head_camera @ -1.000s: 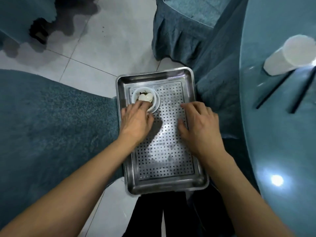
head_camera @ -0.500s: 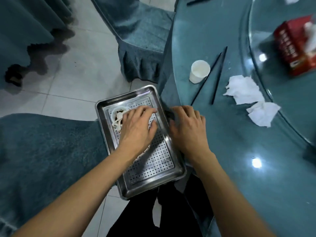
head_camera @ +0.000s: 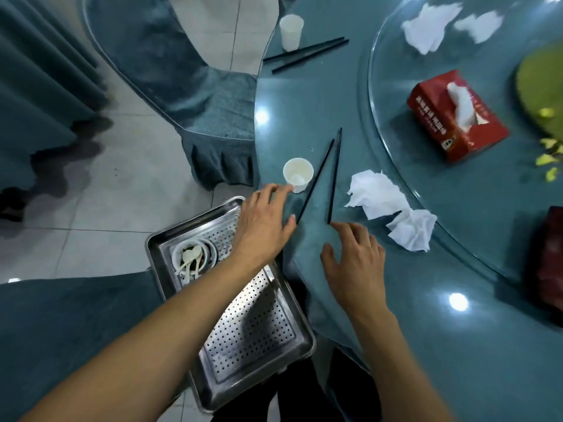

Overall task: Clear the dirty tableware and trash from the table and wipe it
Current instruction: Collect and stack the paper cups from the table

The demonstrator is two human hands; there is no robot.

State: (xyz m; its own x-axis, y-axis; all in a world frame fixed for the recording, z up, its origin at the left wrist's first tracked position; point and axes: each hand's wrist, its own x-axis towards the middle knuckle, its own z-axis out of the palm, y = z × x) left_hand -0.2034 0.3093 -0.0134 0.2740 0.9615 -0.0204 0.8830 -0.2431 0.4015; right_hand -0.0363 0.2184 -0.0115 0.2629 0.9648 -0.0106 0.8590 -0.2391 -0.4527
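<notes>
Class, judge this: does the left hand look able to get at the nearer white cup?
Probably yes: the left hand is open, its fingers almost at the cup, nothing between.

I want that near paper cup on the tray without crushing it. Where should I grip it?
Grip the paper cup round its side wall from the left, where the left hand is; it stands upright and chopsticks crowd its right.

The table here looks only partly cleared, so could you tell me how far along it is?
Done: a bowl with spoons sits in the steel tray. In hand: nothing; both hands reach out, left hand near the paper cup. Left: chopsticks, crumpled napkins, wiping.
</notes>
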